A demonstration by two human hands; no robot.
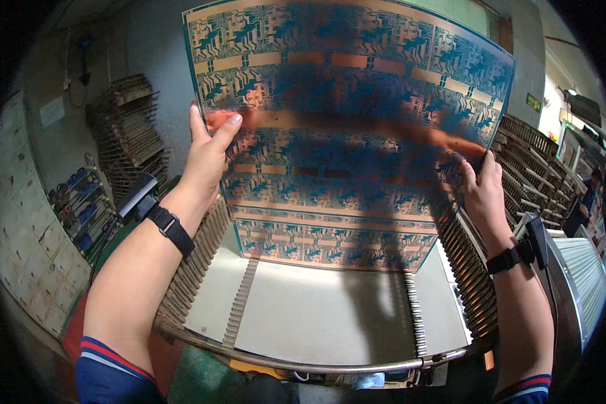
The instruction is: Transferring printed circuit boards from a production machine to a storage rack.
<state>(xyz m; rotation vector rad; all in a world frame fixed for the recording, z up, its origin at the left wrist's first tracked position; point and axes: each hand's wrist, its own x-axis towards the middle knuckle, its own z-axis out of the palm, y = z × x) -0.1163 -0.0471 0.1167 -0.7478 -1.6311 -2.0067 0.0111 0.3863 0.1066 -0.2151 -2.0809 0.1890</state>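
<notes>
Head view: a large copper-and-dark circuit panel (357, 165) is held upright and leaning slightly, above the far part of a rack (316, 369), between its left slotted side (195, 266) and right slotted side (468, 283). The left hand (205, 158) grips the panel's left edge, thumb flat on the near face and fingers mostly hidden behind. The right hand (485, 192) holds the right edge a little lower, thumb against the near face, fingers wrapped at the rim. A patterned lower strip (337, 246) reaches down toward the white base (323, 316); whether it belongs to the same sheet or to another one behind, I cannot tell.

The panel looks thin and fairly stiff, probably moderate in weight but awkward for its breadth, perhaps flexing if held at one corner. Its glossy face may be slippery and easily scratched or smudged, so opposite side edges, near mid-height, seem the best hold, with thumbs kept off the fine traces.
</notes>
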